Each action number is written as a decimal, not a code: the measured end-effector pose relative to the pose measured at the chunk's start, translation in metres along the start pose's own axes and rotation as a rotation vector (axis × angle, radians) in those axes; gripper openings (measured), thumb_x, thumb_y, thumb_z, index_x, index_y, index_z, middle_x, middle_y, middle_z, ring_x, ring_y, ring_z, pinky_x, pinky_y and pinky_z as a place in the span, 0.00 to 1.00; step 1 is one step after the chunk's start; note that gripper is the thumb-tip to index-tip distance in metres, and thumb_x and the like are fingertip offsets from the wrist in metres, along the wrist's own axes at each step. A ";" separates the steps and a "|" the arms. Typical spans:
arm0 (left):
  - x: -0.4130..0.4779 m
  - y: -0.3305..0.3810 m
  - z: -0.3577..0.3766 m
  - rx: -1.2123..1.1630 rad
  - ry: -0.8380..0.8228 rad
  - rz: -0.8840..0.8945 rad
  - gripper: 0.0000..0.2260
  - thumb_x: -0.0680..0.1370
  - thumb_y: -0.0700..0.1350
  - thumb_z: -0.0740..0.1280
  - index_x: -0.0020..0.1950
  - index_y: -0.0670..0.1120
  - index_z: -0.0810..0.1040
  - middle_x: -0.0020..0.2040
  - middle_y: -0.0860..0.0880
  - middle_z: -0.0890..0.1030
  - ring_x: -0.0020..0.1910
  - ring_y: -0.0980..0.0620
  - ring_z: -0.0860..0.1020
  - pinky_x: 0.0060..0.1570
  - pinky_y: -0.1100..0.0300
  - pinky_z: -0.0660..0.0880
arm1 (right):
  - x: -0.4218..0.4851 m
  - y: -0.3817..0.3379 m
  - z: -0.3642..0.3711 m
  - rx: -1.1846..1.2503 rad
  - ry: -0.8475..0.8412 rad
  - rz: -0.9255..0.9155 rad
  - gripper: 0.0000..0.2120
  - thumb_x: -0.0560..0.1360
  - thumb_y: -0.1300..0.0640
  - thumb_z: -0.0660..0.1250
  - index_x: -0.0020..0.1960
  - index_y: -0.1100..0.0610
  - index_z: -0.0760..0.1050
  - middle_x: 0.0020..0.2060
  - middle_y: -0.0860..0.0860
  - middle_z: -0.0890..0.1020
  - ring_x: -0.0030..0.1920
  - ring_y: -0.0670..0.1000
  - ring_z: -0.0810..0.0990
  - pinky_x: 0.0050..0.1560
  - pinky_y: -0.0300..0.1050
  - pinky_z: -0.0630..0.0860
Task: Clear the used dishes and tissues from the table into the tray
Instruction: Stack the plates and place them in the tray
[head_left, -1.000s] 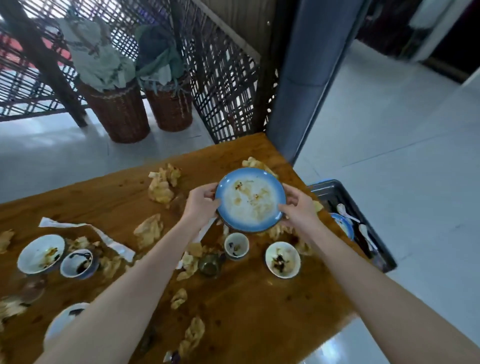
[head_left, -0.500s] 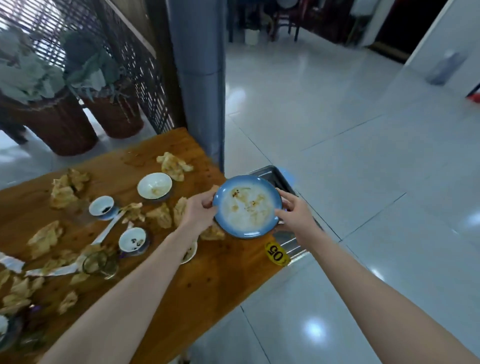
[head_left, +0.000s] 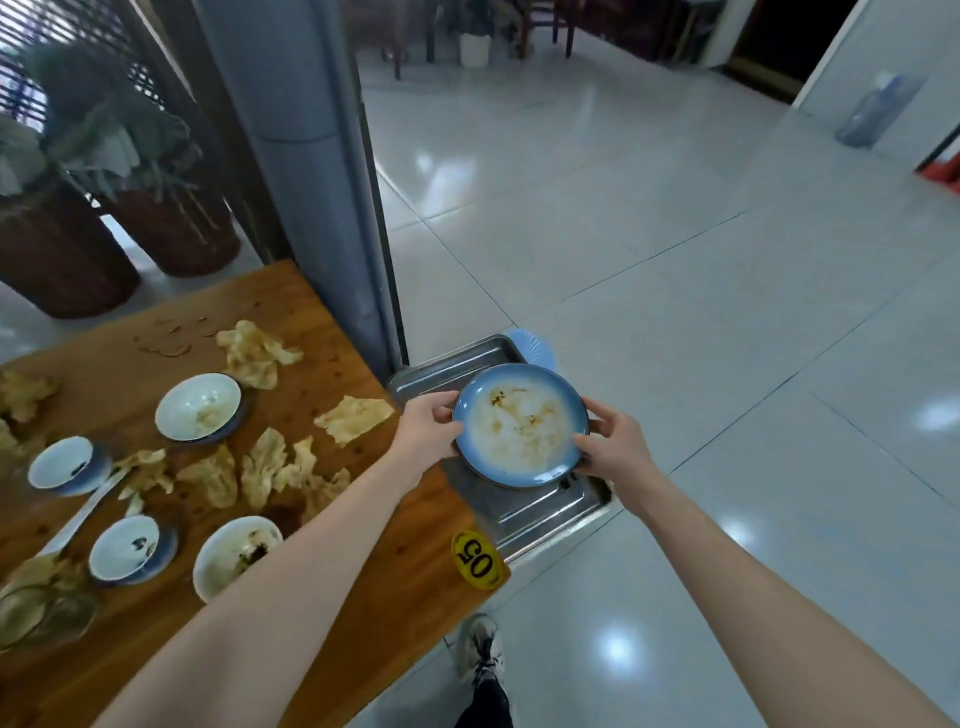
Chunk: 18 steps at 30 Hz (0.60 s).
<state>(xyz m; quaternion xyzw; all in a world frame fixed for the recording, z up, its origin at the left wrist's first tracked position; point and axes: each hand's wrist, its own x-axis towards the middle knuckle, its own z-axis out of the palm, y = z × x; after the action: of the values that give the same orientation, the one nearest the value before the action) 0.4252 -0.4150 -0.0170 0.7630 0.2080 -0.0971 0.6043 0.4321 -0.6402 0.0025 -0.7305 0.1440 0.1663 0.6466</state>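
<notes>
A blue-rimmed dirty plate (head_left: 521, 425) is held over the metal tray (head_left: 524, 512) that lies on the floor beside the table's right end. My left hand (head_left: 426, 428) grips the plate's left rim and my right hand (head_left: 615, 441) grips its right rim. On the wooden table (head_left: 363, 561) stand several used bowls, among them a white bowl (head_left: 199, 407), a small blue bowl (head_left: 62, 464), another small bowl (head_left: 127, 548) and a stained bowl (head_left: 228, 553). Crumpled soiled tissues (head_left: 257, 353) (head_left: 353, 417) lie scattered between them.
A grey pillar (head_left: 311, 171) rises right behind the tray. A yellow "05" sticker (head_left: 477, 560) marks the table corner. Two wicker planters (head_left: 176, 234) stand beyond the table. My shoe (head_left: 480, 652) is on the tiled floor below. A blue item (head_left: 535, 347) pokes out behind the plate.
Both hands have carried the plate rightward off the table and down over the tray. The view has swung right with it.
</notes>
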 end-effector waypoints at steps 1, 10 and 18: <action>0.008 0.001 0.006 -0.008 -0.002 -0.009 0.23 0.75 0.32 0.66 0.69 0.45 0.72 0.47 0.45 0.82 0.46 0.50 0.81 0.34 0.62 0.80 | 0.011 0.000 -0.003 -0.004 0.005 0.007 0.27 0.73 0.75 0.62 0.69 0.57 0.68 0.47 0.51 0.80 0.49 0.55 0.81 0.35 0.45 0.82; 0.098 0.001 0.050 -0.024 0.022 -0.121 0.21 0.76 0.33 0.67 0.68 0.47 0.74 0.51 0.49 0.82 0.50 0.52 0.81 0.46 0.55 0.81 | 0.112 0.006 -0.021 -0.114 0.021 -0.005 0.28 0.69 0.76 0.63 0.65 0.59 0.73 0.42 0.51 0.83 0.39 0.46 0.83 0.35 0.40 0.80; 0.143 -0.038 0.070 -0.064 0.076 -0.310 0.24 0.75 0.32 0.66 0.70 0.46 0.71 0.61 0.44 0.77 0.61 0.46 0.75 0.57 0.45 0.76 | 0.187 0.049 -0.015 -0.130 -0.059 0.129 0.26 0.69 0.75 0.68 0.66 0.61 0.72 0.49 0.58 0.83 0.48 0.54 0.83 0.46 0.50 0.82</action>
<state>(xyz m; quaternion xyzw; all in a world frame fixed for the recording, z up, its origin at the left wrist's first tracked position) 0.5442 -0.4466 -0.1248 0.7053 0.3488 -0.1534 0.5978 0.5810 -0.6602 -0.1199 -0.7550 0.1607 0.2381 0.5895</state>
